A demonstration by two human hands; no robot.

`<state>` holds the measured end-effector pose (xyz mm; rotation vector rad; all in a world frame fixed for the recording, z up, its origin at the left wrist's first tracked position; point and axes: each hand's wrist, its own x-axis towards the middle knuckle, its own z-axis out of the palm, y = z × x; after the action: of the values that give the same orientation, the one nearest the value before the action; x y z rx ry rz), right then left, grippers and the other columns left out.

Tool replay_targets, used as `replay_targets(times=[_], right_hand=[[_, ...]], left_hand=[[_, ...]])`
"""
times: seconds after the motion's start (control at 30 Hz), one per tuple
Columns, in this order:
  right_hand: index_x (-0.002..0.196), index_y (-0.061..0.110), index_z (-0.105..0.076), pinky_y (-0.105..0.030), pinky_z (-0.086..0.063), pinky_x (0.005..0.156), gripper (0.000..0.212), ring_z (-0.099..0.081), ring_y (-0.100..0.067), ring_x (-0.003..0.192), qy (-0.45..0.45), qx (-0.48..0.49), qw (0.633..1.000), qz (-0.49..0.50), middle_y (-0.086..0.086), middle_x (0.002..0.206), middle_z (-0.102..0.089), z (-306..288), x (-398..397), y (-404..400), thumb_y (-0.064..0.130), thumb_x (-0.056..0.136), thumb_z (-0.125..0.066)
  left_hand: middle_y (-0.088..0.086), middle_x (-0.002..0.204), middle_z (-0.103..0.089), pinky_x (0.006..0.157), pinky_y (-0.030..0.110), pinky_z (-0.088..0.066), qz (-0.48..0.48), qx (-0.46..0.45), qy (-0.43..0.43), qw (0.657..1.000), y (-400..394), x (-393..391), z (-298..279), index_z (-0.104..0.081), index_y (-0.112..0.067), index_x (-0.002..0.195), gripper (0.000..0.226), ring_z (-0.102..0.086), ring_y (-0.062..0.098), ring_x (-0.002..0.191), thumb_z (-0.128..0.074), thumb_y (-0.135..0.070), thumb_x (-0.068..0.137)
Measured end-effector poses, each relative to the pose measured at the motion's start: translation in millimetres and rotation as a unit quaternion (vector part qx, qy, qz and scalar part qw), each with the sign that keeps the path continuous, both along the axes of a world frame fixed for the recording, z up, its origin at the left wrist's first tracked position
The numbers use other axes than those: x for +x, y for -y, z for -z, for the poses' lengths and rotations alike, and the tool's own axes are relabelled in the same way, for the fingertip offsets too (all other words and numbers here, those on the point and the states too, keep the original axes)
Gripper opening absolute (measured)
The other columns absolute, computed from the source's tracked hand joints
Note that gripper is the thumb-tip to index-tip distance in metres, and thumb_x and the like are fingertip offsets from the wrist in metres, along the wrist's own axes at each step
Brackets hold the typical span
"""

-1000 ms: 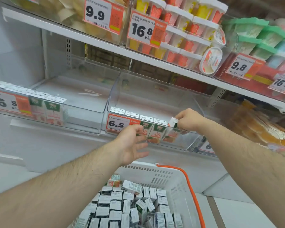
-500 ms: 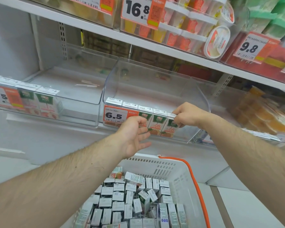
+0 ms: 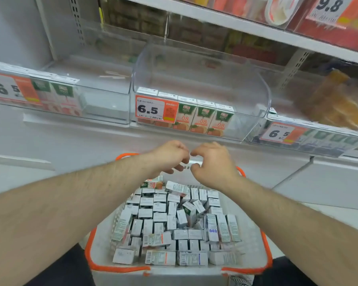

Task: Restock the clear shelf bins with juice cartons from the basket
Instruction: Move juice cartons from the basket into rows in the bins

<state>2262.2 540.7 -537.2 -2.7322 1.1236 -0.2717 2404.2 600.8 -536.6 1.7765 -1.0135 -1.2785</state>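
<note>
Both hands hung over the far rim of the basket [image 3: 266, 250], just below the middle of the frame. The left hand [image 3: 170, 156] and right hand [image 3: 212, 162] nearly touched, fingers loosely curled and holding nothing. The juice cartons [image 3: 174, 221] lay straight below and toward the bottom of the frame from the fingertips, packed tight in the basket. Most stood on end showing grey tops, and a few lay flat on the pile. One loose carton [image 3: 177, 187] lay tilted on top, its long axis running left to right, just under the right hand's wrist; I judged that hand the nearer to it.

The middle bin [image 3: 254, 83] sat above the hands at centre frame, with a row of cartons [image 3: 203, 119] along its front wall behind a 6.5 price tag [image 3: 156, 109], and open room to their right and behind. A left bin [image 3: 103, 87] and a right bin [image 3: 310, 139] flanked it. The clear front lip and the shelf above [image 3: 256, 29] looked like the only hindrances to a lift.
</note>
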Motion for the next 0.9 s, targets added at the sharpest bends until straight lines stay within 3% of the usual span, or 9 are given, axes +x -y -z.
replay_targets(times=[0.13, 0.23, 0.37, 0.43, 0.5, 0.57, 0.67, 0.8, 0.9], right_hand=[[0.119, 0.021, -0.068, -0.032, -0.049, 0.092, 0.039, -0.059, -0.022, 0.113, -0.137, 0.149, 0.979, 0.030, 0.001, 0.119, -0.068, 59.3, -13.8, 12.9, 0.024, 0.082, -0.060], [0.126, 0.020, -0.063, -0.033, -0.050, 0.092, 0.043, -0.058, -0.023, 0.112, -0.230, 0.194, 0.953, 0.042, -0.003, 0.123, -0.065, 98.7, -34.8, 21.0, 0.022, 0.083, -0.059], [0.131, 0.019, -0.052, -0.037, -0.045, 0.098, 0.047, -0.053, -0.027, 0.118, -0.366, 0.139, 0.920, -0.022, -0.009, 0.130, -0.057, 144.8, -70.3, 14.3, 0.026, 0.085, -0.059], [0.141, 0.022, -0.042, -0.043, -0.036, 0.106, 0.064, -0.045, -0.028, 0.128, -0.417, 0.105, 0.901, -0.053, -0.010, 0.141, -0.047, 165.9, -82.8, 8.9, 0.033, 0.082, -0.063], [0.149, 0.023, -0.028, -0.051, -0.024, 0.114, 0.086, -0.031, -0.032, 0.139, -0.449, 0.096, 0.885, -0.075, -0.015, 0.154, -0.029, 184.6, -90.9, 6.0, 0.039, 0.076, -0.070], [0.152, 0.021, -0.019, -0.053, -0.019, 0.116, 0.098, -0.023, -0.034, 0.143, -0.468, 0.077, 0.875, -0.095, -0.018, 0.157, -0.020, 197.4, -95.1, 3.7, 0.041, 0.073, -0.073], [0.149, 0.018, -0.025, -0.050, -0.026, 0.111, 0.091, -0.028, -0.034, 0.138, -0.480, 0.047, 0.869, -0.113, -0.018, 0.152, -0.026, 207.9, -95.5, 2.1, 0.038, 0.075, -0.072], [0.142, 0.016, -0.040, -0.050, -0.027, 0.110, 0.071, -0.035, -0.032, 0.134, -0.461, 0.043, 0.878, -0.121, -0.016, 0.146, -0.034, 212.9, -88.9, 6.7, 0.034, 0.080, -0.068], [0.137, 0.022, -0.048, -0.046, -0.031, 0.109, 0.070, -0.043, -0.028, 0.127, -0.376, 0.157, 0.913, -0.036, -0.010, 0.139, -0.042, 201.0, -82.1, 15.8, 0.048, 0.075, -0.068]], left_hand=[[0.008, 0.100, -0.065, 0.068, 0.030, -0.043, 0.127, 0.043, 0.167, 0.977, -15.8, 1.8, 30.1, -0.062, -0.016, 0.098, 0.011, -0.063, 0.028, 0.088, -0.053, -0.014, 0.091], [0.002, 0.111, -0.064, 0.084, 0.032, -0.048, 0.217, 0.092, 0.267, 0.934, -22.7, 3.3, 54.4, -0.063, -0.016, 0.111, 0.022, -0.058, 0.021, 0.096, -0.050, -0.016, 0.093], [0.007, 0.112, -0.059, 0.079, 0.029, -0.043, 0.275, 0.150, 0.312, 0.897, -25.0, -8.6, 101.1, -0.061, -0.011, 0.110, 0.021, -0.052, 0.021, 0.093, -0.047, -0.016, 0.095], [0.006, 0.104, -0.053, 0.075, 0.031, -0.042, 0.294, 0.185, 0.321, 0.881, -29.3, -16.5, 131.6, -0.057, -0.014, 0.106, 0.016, -0.049, 0.022, 0.090, -0.048, -0.017, 0.094], [0.004, 0.110, -0.054, 0.079, 0.032, -0.045, 0.312, 0.214, 0.308, 0.873, -36.5, -24.6, 162.3, -0.057, -0.014, 0.120, 0.029, -0.053, 0.022, 0.095, -0.054, -0.022, 0.092], [0.004, 0.124, -0.053, 0.089, 0.036, -0.049, 0.327, 0.224, 0.296, 0.869, -45.4, -32.8, 188.7, -0.050, -0.020, 0.132, 0.048, -0.055, 0.023, 0.106, -0.062, -0.031, 0.087], [0.001, 0.131, -0.049, 0.096, 0.043, -0.048, 0.329, 0.216, 0.302, 0.868, -53.7, -42.3, 216.6, -0.044, -0.029, 0.136, 0.062, -0.052, 0.023, 0.114, -0.068, -0.040, 0.080], [0.002, 0.132, -0.052, 0.099, 0.040, -0.046, 0.321, 0.187, 0.288, 0.882, -51.9, -46.2, 232.0, -0.047, -0.027, 0.135, 0.058, -0.052, 0.023, 0.117, -0.068, -0.031, 0.082], [0.001, 0.128, -0.057, 0.088, 0.037, -0.052, 0.319, 0.165, 0.285, 0.889, -45.3, -39.5, 231.7, -0.055, -0.026, 0.126, 0.039, -0.059, 0.022, 0.106, -0.063, -0.026, 0.088]])
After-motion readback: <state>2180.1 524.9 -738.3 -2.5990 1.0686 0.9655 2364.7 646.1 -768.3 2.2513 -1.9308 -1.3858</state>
